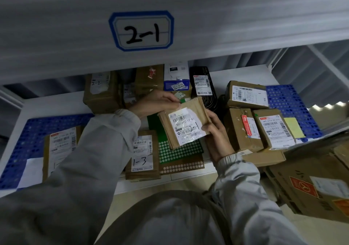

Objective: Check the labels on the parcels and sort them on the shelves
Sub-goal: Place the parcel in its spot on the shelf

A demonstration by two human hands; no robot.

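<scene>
The right hand point(214, 131) grips the lower right edge of the small parcel point(184, 124), fingers curled around it. The left hand point(156, 102) pinches its upper left corner. The parcel is held above the shelf point(243, 72), label up, long side running from near-left to far-right, under the tag "2-1" point(141, 31).

Two hands, left hand point(151, 101) and right hand point(215, 131), share one small brown parcel point(184, 123). About ten more parcels lie on the lower shelf point(236, 74), on two blue perforated mats point(289, 101). One shelf tag point(141, 30) reads 2-1.
</scene>
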